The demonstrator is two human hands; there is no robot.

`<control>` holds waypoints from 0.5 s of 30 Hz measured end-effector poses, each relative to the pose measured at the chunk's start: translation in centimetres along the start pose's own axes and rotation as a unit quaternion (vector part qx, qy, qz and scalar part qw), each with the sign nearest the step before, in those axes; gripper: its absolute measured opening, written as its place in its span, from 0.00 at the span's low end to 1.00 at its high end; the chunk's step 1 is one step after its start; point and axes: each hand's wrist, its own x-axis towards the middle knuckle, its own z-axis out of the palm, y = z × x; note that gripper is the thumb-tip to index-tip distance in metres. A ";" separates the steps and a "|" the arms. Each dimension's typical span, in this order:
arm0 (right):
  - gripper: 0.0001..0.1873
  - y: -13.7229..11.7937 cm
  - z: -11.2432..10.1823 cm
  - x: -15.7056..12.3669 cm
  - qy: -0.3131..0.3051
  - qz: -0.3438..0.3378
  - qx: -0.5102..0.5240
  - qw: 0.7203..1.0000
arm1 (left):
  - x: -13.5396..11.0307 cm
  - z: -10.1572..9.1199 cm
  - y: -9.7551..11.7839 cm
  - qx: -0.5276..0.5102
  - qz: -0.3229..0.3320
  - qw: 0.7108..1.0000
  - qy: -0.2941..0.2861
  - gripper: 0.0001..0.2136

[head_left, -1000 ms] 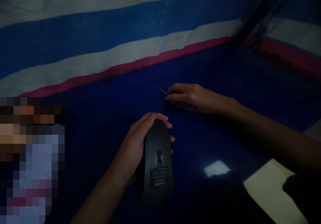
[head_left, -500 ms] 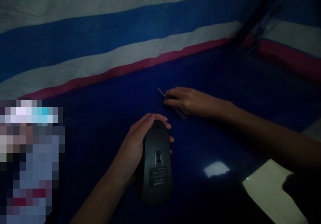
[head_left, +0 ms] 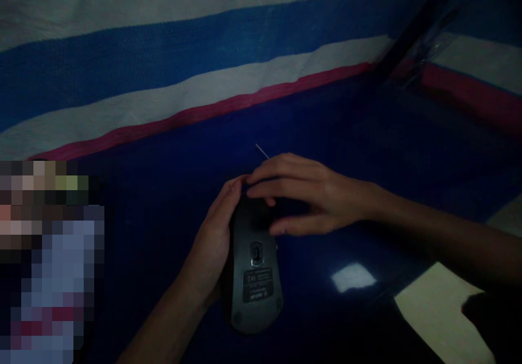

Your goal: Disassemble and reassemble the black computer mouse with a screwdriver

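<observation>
A black computer mouse [head_left: 255, 293] lies bottom up in my left hand [head_left: 216, 233], its sensor window and label facing me. My left fingers wrap its far end and left side. Over that far end reaches my right hand [head_left: 302, 190], fingers stretched out and thumb apart; whether the fingertips touch the mouse I cannot tell. Just beyond my right hand, the thin metal shaft [head_left: 261, 150] of what looks like a screwdriver shows on the blue surface; the rest of it is hidden behind the hand.
A glossy dark blue tabletop [head_left: 204, 152] lies beneath. Striped white, blue and red sheeting [head_left: 171, 54] rises at the back, with a dark post [head_left: 424, 22] at right. A pale yellowish patch [head_left: 440, 304] is at lower right. Someone blurred out [head_left: 61, 277] is at left.
My right hand has left the thin-shafted tool on the table and come left and nearer, over the mouse, its fingers spreading. My left hand holds the mouse in nearly the same place.
</observation>
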 end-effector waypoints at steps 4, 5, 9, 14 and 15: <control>0.34 -1.0 0.9 0.2 -0.050 -0.043 0.019 0.998 | -0.2 0.2 0.3 -0.020 -0.024 0.999 0.033 0.16; 0.35 -1.1 1.0 0.2 -0.062 -0.044 0.022 0.997 | -0.3 0.1 0.4 -0.022 -0.040 0.998 0.032 0.18; 0.28 -1.1 1.0 0.1 -0.074 -0.044 0.004 0.996 | -0.2 -0.1 0.5 -0.032 -0.028 0.999 0.024 0.19; 0.28 -1.3 0.9 0.3 -0.066 -0.031 -0.032 0.997 | 0.0 -0.2 0.0 -0.050 -0.026 0.998 -0.012 0.18; 0.30 -1.3 0.8 0.3 -0.064 -0.025 -0.044 0.997 | 0.0 -0.2 0.0 -0.052 -0.028 0.998 -0.022 0.18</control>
